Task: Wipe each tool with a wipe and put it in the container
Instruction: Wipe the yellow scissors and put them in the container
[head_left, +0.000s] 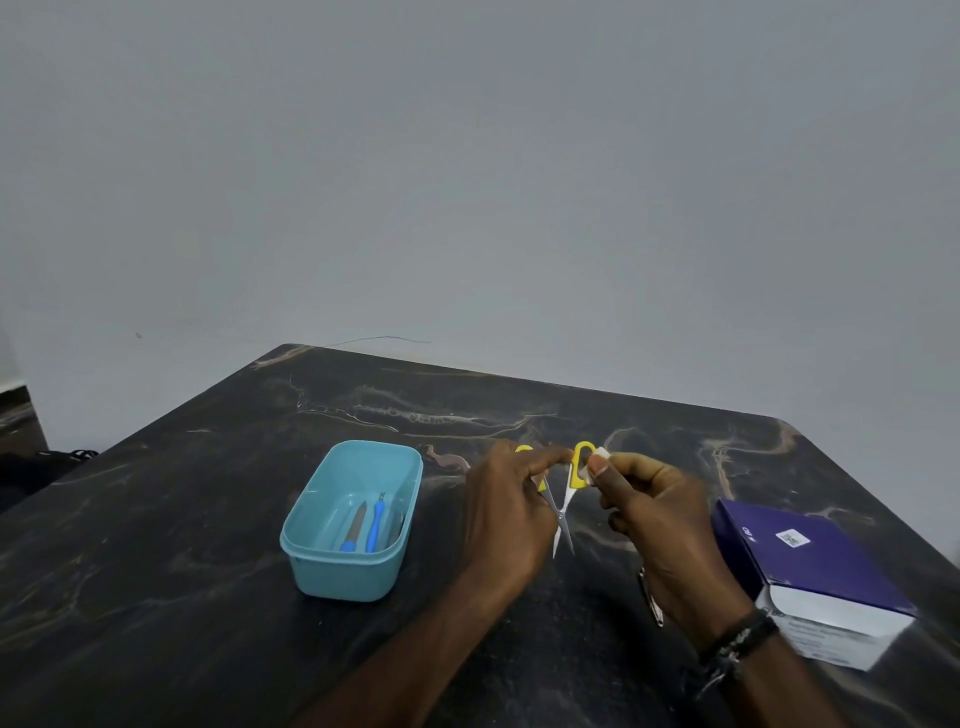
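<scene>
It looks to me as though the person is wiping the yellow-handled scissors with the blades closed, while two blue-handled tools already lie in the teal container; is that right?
Not quite: the head view shows the scissors open, their blades crossing in an X. The rest holds: the left hand holds one yellow handle, the right hand presses a white wipe to the other, and two blue-handled tools lie in the teal container.

Marble table (208, 597): container (343, 577), box (810, 571), perhaps pin (652, 603).

Metal tool (652, 597) mostly hidden under right hand (660, 525); perhaps clippers.
</scene>
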